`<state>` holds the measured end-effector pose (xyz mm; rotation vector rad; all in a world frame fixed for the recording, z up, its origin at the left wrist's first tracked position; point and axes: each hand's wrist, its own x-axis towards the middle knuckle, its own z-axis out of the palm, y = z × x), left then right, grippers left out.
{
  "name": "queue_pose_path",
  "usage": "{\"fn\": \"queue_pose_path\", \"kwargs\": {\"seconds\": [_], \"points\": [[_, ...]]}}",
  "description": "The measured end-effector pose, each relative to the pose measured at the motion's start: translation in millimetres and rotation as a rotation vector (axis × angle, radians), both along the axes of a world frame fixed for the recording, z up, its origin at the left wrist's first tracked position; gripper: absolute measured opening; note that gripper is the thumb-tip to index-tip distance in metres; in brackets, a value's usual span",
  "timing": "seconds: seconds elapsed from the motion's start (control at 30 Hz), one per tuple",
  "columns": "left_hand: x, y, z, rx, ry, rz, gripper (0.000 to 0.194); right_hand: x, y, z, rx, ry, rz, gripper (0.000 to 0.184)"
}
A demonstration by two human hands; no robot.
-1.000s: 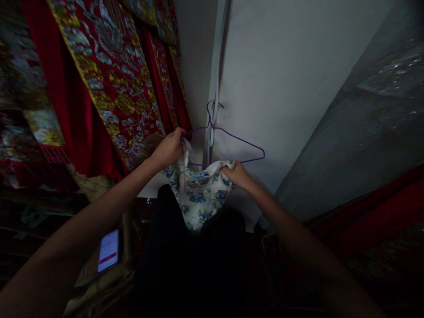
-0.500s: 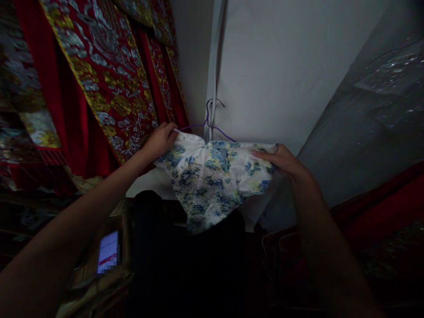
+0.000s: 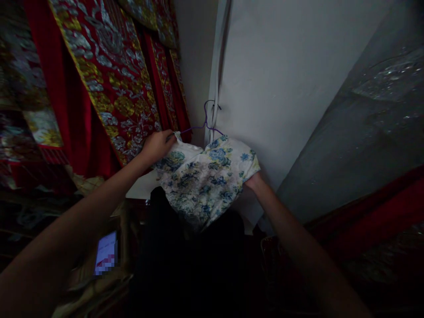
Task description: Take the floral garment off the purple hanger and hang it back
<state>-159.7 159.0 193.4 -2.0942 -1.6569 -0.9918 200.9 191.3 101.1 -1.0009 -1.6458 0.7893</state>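
A white short-sleeved top (image 3: 202, 183) printed with blue and yellow flowers hangs in front of me on a thin purple hanger (image 3: 206, 119). The hanger's hook sits against the corner by the white panel. My left hand (image 3: 160, 145) is closed on the left shoulder of the top, close to the hanger's left arm. At the other side, my right hand (image 3: 253, 181) has gone into the sleeve opening. Cloth covers its fingers, and only the wrist area shows.
Red cloths embroidered in gold and silver (image 3: 112, 75) hang at the left. A lit phone (image 3: 106, 254) lies at lower left. Clear plastic sheeting (image 3: 371, 101) covers something at the right, above a red cloth (image 3: 380, 207). A white panel (image 3: 278, 70) stands ahead.
My right hand has let go of the top's right upper edge and moved left and down into the sleeve. The right shoulder now rests over the hanger's arm. My left hand keeps its hold.
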Motion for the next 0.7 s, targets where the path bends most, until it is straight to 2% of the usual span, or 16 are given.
{"fn": "queue_pose_path", "kwargs": {"seconds": [0.07, 0.1, 0.2, 0.3, 0.37, 0.43, 0.47, 0.57, 0.6, 0.63, 0.7], "points": [[-3, -4, -1.9, -0.009, 0.033, 0.021, 0.039, 20, -2, 4.8, -0.013, 0.066, 0.011, 0.089], [-5, -4, -3.1, -0.017, 0.03, 0.023, 0.039, 28, -4, 11.7, -0.017, 0.109, 0.02, 0.093], [-6, 3, -5.4, -0.027, -0.064, -0.01, 0.035, 39, -15, 45.2, 0.012, 0.227, 0.026, 0.088], [-4, 13, -3.8, -0.001, -0.235, -0.143, 0.026, 24, -37, 79.0, 0.102, 0.25, -0.014, 0.085], [-2, 17, -1.3, 0.017, -0.347, -0.259, 0.026, 6, -56, 90.6, 0.137, 0.21, -0.043, 0.092], [2, 15, 0.6, 0.042, -0.4, -0.341, 0.036, -13, -78, 91.1, 0.129, 0.145, -0.009, 0.101], [4, 13, 0.8, 0.058, -0.394, -0.363, 0.04, -22, -88, 88.1, 0.115, 0.109, 0.063, 0.104], [14, 0, -3.9, 0.088, -0.364, -0.384, 0.037, -38, -107, 73.0, 0.052, -0.039, 0.496, 0.104], [17, -4, -6.9, 0.081, -0.38, -0.396, 0.032, -41, -108, 67.2, 0.047, -0.099, 0.624, 0.097], [22, -8, -10.4, 0.065, -0.411, -0.412, 0.028, -43, -107, 61.0, 0.061, -0.16, 0.691, 0.085], [31, -13, -17.7, 0.02, -0.496, -0.461, 0.024, -46, -95, 46.2, 0.133, -0.245, 0.636, 0.058]]}}
